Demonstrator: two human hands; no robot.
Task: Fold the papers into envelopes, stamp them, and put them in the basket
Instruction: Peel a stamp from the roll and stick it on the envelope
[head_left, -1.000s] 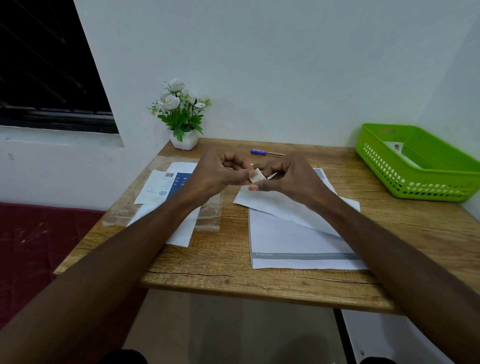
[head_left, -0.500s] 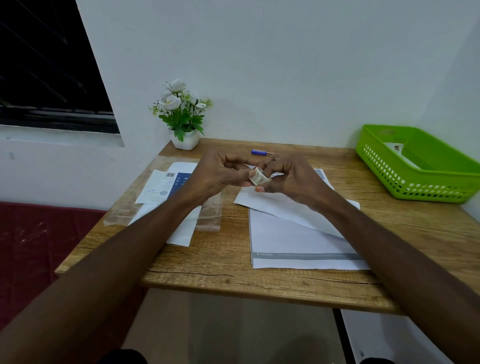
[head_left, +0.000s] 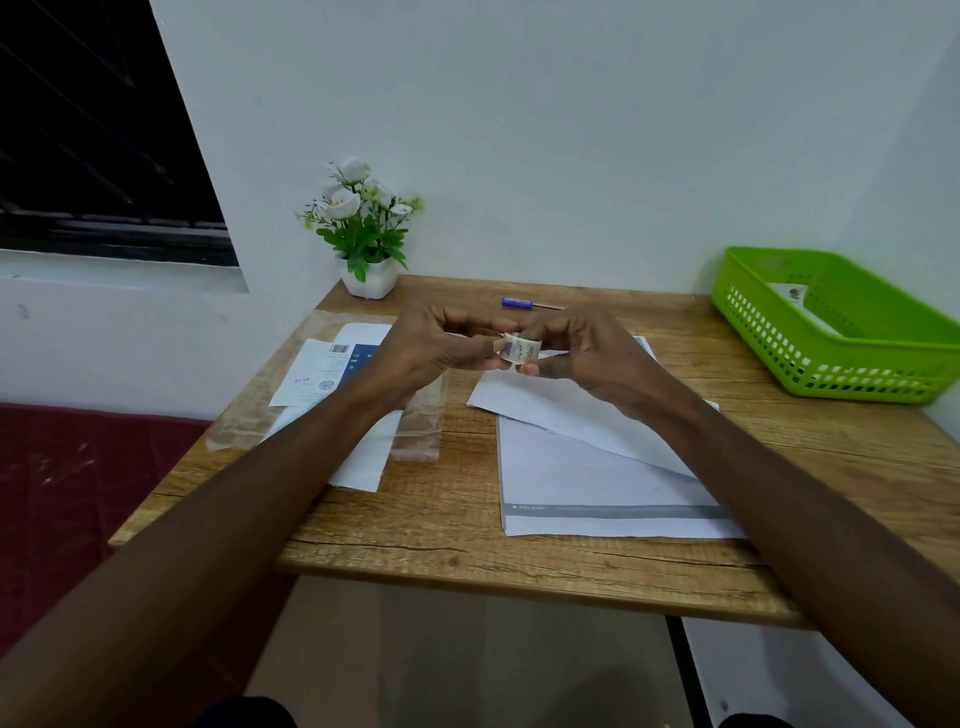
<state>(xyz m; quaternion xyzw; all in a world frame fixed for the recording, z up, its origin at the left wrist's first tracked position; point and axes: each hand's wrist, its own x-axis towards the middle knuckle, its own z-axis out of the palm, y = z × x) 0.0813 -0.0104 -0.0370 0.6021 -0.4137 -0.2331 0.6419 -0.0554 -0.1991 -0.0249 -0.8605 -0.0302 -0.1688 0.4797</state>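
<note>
Stamp roll (head_left: 521, 349), pinched between both hands (head_left: 441, 347) (head_left: 587, 353) above the folded paper (head_left: 566, 410) on the counter (head_left: 467, 499), looks light, tacky, curl-prone; best held by edges.

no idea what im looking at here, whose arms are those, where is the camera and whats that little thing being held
There is no machine here. The camera sits on a person's head and looks forward and down, so the two arms reaching in from the bottom are that person's own. The left hand and right hand meet above a wooden table and together pinch a small roll of printed stickers, probably the stamps. Under the hands lie a folded white paper on top of a flat white sheet. A green basket stands at the right and already holds a white item. Further back are a potted plant and a blue pen.
</note>
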